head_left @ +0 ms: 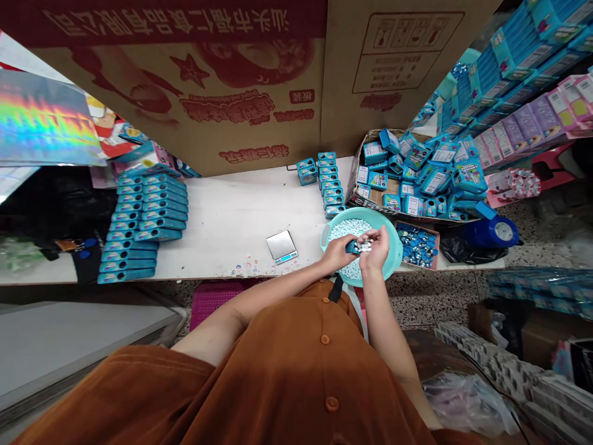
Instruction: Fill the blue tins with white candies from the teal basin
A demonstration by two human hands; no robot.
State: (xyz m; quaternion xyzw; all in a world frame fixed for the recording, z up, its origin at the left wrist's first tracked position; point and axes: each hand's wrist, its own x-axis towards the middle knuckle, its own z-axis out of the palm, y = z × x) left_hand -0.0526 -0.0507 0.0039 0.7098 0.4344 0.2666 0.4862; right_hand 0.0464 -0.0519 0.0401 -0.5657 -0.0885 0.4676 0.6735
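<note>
Over a turquoise basin [395,247] of small white candies [354,226], my two hands meet. My left hand [336,252] is closed around a small blue box [351,247], its end turned toward my other hand. Cupped beside it, my right hand [376,252] holds a heap of white candies [365,245] against the box's end. Whether any candies are inside the box I cannot tell. A carton [365,201] of jumbled blue boxes [419,170] stands just behind the basin, and a shallow tray of shiny blue caps [416,245] lies to its right.
A small digital scale [282,246] and scattered stickers [252,266] lie near the table's front edge. Stacked blue boxes [160,207] stand at the left, with shorter stacks [330,182] behind the basin. A large cardboard box [259,80] rises at the back. Blue tape [491,232] sits right.
</note>
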